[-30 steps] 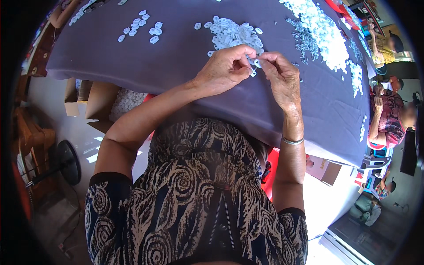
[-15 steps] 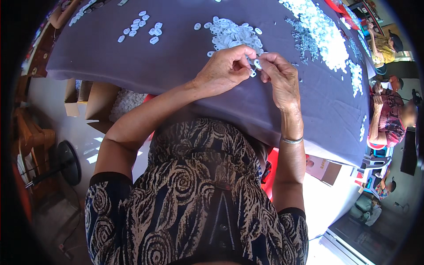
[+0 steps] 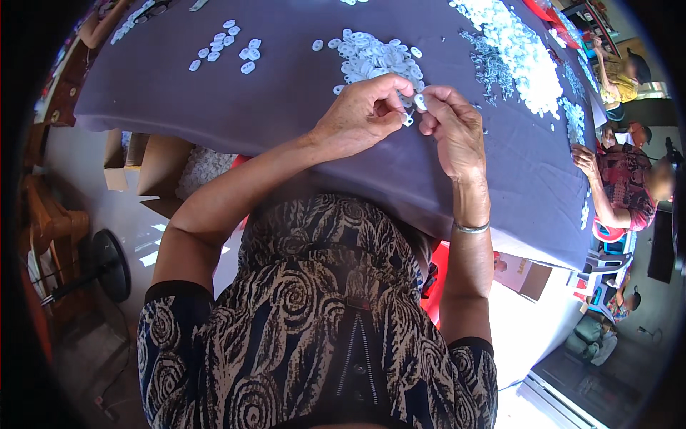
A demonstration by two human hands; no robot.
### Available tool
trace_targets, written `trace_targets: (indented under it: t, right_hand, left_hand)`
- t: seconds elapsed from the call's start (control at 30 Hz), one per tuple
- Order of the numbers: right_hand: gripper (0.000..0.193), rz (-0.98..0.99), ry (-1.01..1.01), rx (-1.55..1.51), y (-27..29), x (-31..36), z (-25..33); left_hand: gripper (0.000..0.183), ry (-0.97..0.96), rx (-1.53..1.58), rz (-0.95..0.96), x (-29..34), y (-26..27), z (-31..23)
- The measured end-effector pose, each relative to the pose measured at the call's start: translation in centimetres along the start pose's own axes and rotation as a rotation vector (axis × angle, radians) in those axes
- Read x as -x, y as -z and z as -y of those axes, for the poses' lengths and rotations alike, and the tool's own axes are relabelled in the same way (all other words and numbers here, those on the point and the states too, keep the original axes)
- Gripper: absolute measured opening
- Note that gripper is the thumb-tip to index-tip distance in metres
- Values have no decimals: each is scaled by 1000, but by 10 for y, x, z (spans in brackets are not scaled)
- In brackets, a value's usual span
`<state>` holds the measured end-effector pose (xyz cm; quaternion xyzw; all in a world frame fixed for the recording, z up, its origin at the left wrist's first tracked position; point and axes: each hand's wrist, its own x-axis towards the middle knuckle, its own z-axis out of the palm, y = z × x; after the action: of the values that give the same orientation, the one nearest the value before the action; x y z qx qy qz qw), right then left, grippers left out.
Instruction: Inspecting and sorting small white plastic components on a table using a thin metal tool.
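Observation:
My left hand (image 3: 361,114) and my right hand (image 3: 450,129) meet over the grey-purple tablecloth (image 3: 286,100). Both pinch a small white plastic piece (image 3: 414,107) between their fingertips. Just beyond the hands lies a heap of the same small white pieces (image 3: 375,57). A smaller scatter of white pieces (image 3: 229,46) lies further left on the cloth.
A long band of white pieces and small metal bits (image 3: 514,50) runs along the table's right side. Another person (image 3: 629,182) sits at the right edge with a hand on the cloth. Cardboard boxes (image 3: 153,168) stand under the table at left, and a fan (image 3: 100,264) beside them.
My hands stay together over the same spot. The fingers have shifted slightly around the small white piece.

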<state>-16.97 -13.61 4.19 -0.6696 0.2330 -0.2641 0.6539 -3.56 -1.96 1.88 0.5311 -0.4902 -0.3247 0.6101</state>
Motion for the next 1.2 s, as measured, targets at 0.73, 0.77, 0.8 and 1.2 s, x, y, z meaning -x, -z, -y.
trace_targets:
  t: [0.73,0.77,0.8,1.2]
  right_hand:
    - [15,516,39,824,42,-1,9]
    - [15,515,34,822,40,1,12]
    - [14,483,27,871,36,3,17]
    - [13,17,201,674,23,3,10]
  left_hand:
    - [31,-7,-43,22,-1,2,7]
    - [31,-2,-40,24,0,2,6]
    - [31,-2,-57,31,0,2,3]
    - [25,-30,3,-38,0,4,2]
